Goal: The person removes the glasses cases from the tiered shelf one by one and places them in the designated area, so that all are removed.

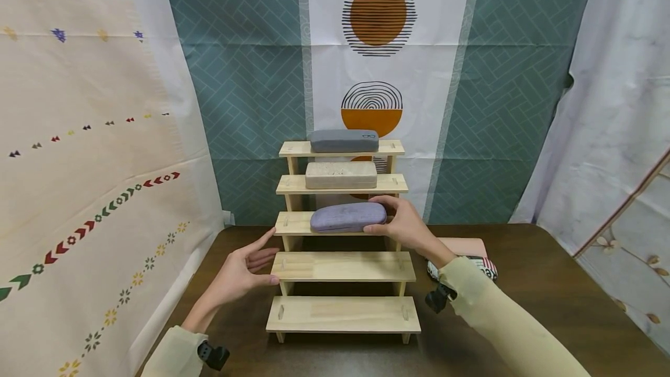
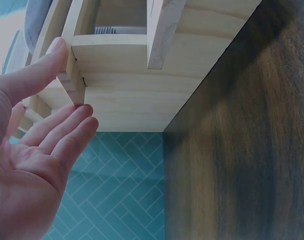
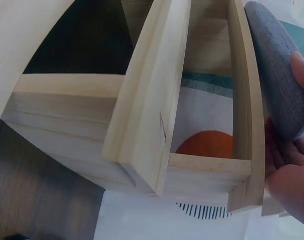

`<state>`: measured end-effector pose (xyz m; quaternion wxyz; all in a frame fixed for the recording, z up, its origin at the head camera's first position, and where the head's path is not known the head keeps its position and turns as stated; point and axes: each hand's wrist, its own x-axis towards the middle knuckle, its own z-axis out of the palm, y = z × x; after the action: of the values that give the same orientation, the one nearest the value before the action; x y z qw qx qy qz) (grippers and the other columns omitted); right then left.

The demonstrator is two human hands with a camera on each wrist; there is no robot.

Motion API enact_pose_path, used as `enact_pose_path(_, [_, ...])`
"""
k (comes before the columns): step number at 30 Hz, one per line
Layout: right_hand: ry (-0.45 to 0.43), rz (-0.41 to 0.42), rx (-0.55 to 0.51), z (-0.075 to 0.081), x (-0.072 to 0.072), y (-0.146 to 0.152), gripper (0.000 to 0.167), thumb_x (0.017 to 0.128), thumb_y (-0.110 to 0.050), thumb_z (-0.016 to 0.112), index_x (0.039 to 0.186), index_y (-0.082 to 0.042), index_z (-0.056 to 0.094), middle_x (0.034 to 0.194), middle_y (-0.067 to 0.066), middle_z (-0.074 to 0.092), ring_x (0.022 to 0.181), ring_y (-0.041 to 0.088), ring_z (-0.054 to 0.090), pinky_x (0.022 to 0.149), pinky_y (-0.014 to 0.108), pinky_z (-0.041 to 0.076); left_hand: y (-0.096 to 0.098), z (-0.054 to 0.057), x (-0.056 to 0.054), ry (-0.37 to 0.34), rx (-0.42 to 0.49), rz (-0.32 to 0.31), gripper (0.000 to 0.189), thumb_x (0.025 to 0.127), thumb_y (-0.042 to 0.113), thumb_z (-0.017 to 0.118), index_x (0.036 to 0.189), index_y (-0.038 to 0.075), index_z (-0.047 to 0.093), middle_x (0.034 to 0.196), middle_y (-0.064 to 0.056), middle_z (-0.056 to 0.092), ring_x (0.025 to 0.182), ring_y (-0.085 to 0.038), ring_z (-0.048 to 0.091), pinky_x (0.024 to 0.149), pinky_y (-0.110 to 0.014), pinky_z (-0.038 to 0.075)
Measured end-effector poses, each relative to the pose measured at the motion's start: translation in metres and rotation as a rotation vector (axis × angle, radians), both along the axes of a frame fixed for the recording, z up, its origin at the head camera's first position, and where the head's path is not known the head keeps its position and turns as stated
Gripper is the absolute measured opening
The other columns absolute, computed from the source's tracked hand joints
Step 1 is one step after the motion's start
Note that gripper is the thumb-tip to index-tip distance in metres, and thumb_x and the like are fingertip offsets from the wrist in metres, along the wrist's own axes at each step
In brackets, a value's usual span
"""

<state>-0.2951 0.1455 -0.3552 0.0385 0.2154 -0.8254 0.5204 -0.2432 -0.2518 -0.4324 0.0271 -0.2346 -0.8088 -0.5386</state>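
A wooden tiered stand (image 1: 342, 265) with several step-like shelves stands on the table. On its middle shelf is a purple-grey fabric glasses case (image 1: 345, 217); my right hand (image 1: 405, 223) holds the case's right end between thumb and fingers. The right wrist view shows the same case (image 3: 279, 70) beside the shelf edge. My left hand (image 1: 241, 269) touches the stand's left side with fairly straight fingers, thumb on the end of the second shelf from the bottom. In the left wrist view, other fingertips (image 2: 84, 112) meet that shelf's lower corner.
A grey-blue glasses case (image 1: 344, 141) sits on the top shelf, a cream case (image 1: 341, 175) one shelf below. Right of the stand, behind my right forearm, lie a pink case (image 1: 463, 246) and a patterned case (image 1: 487, 267). Fabric hangings (image 1: 251, 74) surround the brown table (image 1: 544, 290).
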Motion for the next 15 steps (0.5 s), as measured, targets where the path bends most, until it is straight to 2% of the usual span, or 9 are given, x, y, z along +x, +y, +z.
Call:
enact_pose_path(9, [-0.011, 0.019, -0.087, -0.004, 0.007, 0.003, 0.065, 0.085, -0.011, 0.09, 0.142, -0.001, 0.062, 0.135, 0.02, 0.062, 0.105, 0.032, 0.071, 0.088, 0.04, 0.06, 0.0, -0.001, 0.0, 0.002, -0.008, 0.007, 0.105, 0.078, 0.002, 0.093, 0.166, 0.02, 0.038, 0.147, -0.028, 0.056, 0.134, -0.043, 0.057, 0.105, -0.058, 0.049])
enact_pose_path(15, [-0.035, 0.013, -0.12, -0.004, 0.012, 0.006, 0.066, 0.085, -0.01, 0.089, 0.144, -0.002, 0.061, 0.138, 0.021, 0.06, 0.109, 0.034, 0.07, 0.088, 0.037, 0.06, 0.0, -0.002, -0.001, 0.008, -0.006, 0.006, 0.105, 0.078, 0.001, 0.093, 0.166, 0.02, 0.038, 0.15, -0.027, 0.054, 0.134, -0.043, 0.057, 0.104, -0.053, 0.052])
